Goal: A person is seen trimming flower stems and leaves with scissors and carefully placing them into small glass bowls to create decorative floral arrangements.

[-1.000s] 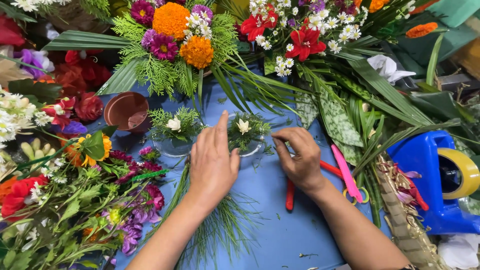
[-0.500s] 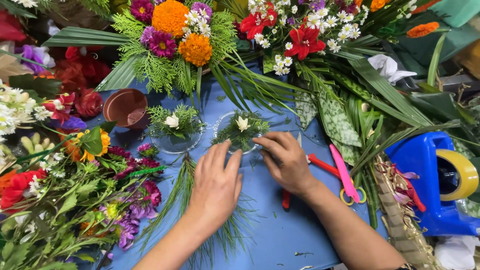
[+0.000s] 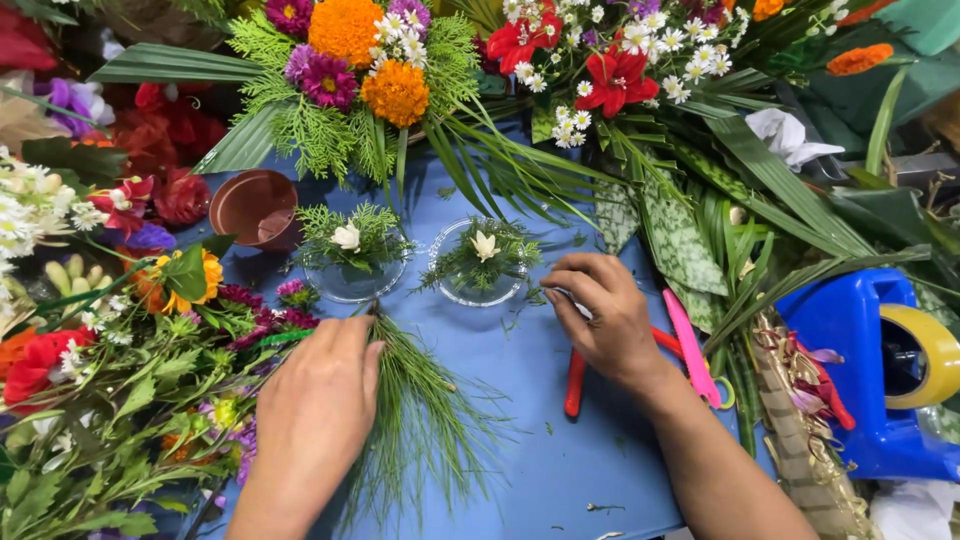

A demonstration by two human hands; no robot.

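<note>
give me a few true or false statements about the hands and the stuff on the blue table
1. The left hand rests on a bunch of green needles. True.
2. The right hand holds the brown pot. False: the pot stands apart, far left of it.
3. Each of the two clear dishes holds greenery and a white flower. True.
4. The red scissors lie under the left hand. False: they lie beneath the right hand.
5. The tape dispenser is green. False: it is blue.
</note>
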